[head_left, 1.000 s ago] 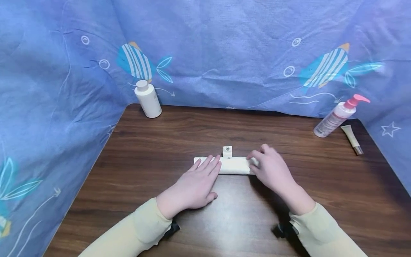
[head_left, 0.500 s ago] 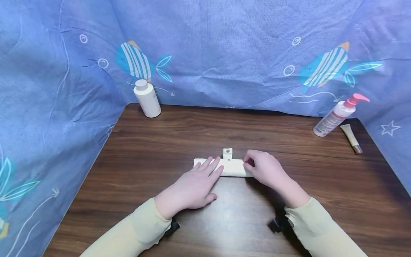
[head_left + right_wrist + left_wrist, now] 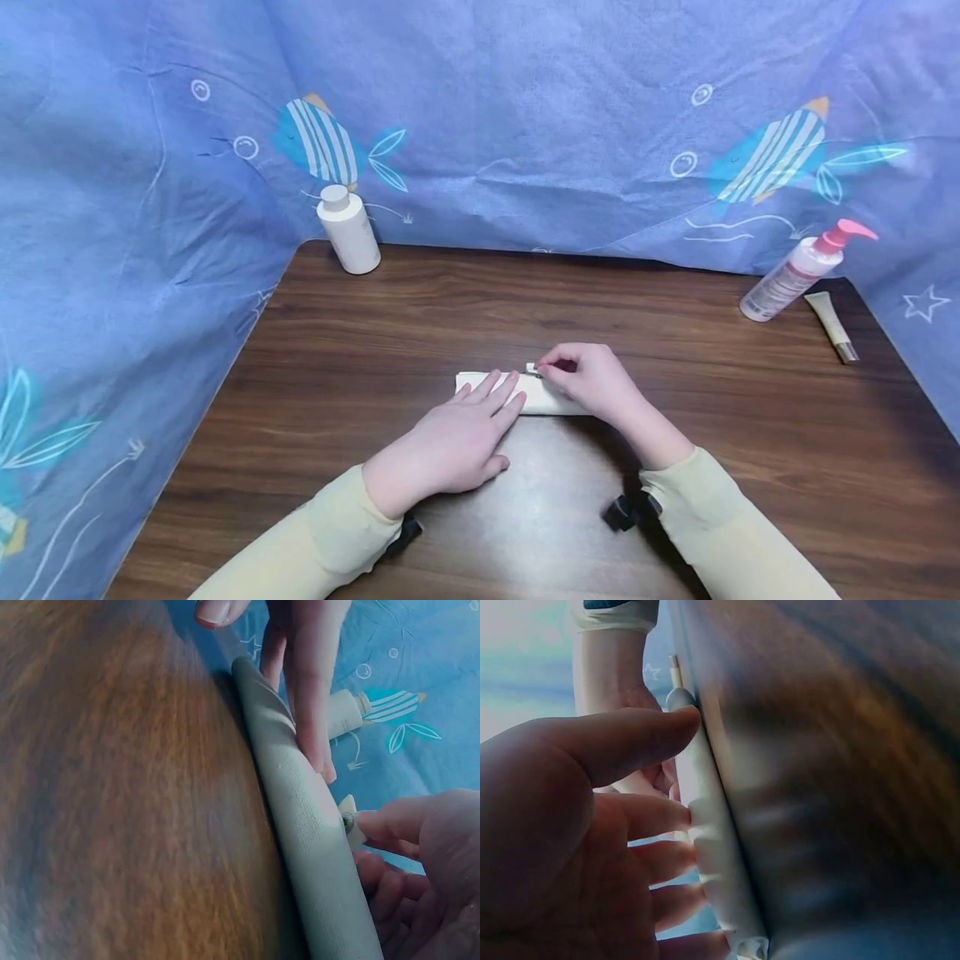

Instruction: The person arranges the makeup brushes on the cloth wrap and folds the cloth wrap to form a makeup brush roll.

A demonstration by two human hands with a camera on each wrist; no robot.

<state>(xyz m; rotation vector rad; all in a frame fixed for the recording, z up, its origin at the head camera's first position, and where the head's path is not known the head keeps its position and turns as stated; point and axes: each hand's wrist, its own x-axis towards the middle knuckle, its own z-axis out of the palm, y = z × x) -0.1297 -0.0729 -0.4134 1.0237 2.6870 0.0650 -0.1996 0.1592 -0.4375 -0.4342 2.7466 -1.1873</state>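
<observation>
Here, the rolled white cloth pouch (image 3: 525, 395) lies in the middle of the wooden surface (image 3: 375, 333). The left hand (image 3: 450, 442) presses it with straight fingers (image 3: 498, 392). The right hand (image 3: 592, 383) pinches its snap tab (image 3: 531, 368).

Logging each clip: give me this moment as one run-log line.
left hand: flat on rolled cream cloth pouch | right hand: pinches its snap tab | dark wooden table
</observation>
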